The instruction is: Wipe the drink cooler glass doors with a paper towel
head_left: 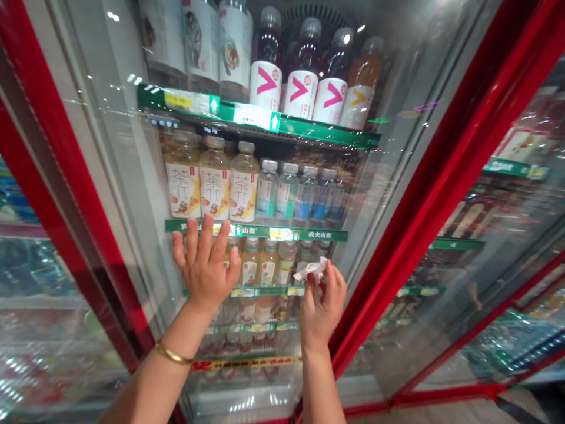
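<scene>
1. Hands: two, so one left hand and one right hand.
2. Gold bangle: just the one.
3. White crumpled scrap: one as well.
4. Big white-label bottles, top shelf: I get three up front.
5. Pink-V bottles: three in the front row.
6. Orange-V bottle: only one showing.
7. Tea bottles, next shelf down: three in front.
8. Teal-label bottles: two.
9. Blue-label bottles: at least three, gets murky at the end tbh.
10. Green shelf strips, middle cooler: four I can make out.
11. Yellow banner: one.
</scene>
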{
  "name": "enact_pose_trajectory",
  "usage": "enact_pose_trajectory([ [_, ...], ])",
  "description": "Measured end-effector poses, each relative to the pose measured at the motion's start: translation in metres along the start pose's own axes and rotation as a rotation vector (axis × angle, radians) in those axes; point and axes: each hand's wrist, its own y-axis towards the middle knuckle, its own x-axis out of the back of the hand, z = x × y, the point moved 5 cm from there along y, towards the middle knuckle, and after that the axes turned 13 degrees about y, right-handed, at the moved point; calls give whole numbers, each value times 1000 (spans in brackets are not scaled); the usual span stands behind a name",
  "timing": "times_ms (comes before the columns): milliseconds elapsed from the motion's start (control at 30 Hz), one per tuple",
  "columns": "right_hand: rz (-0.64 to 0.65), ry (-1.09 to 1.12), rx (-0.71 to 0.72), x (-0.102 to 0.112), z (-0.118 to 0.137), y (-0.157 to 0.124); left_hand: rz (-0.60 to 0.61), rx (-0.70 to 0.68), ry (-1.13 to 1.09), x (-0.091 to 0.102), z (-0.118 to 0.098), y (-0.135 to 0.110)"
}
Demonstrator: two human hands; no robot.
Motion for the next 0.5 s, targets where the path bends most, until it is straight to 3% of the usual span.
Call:
enact_pose_trajectory([
  [133, -142, 301, -469, 4, -10, -5, -3, -2, -4, 0, 0, 0],
  [233, -161, 435, -565, 9, 3, 6, -17, -16, -3, 1, 0, 0],
  [333, -138, 398, -369, 15, 24, 43, -33, -27, 0, 1, -1, 1],
  [433, -205, 215, 32, 17, 43, 89, -53, -31, 11, 2, -3, 1],
  [500, -187, 53, 307, 6, 52, 114, -67, -37, 19, 4, -4, 2],
])
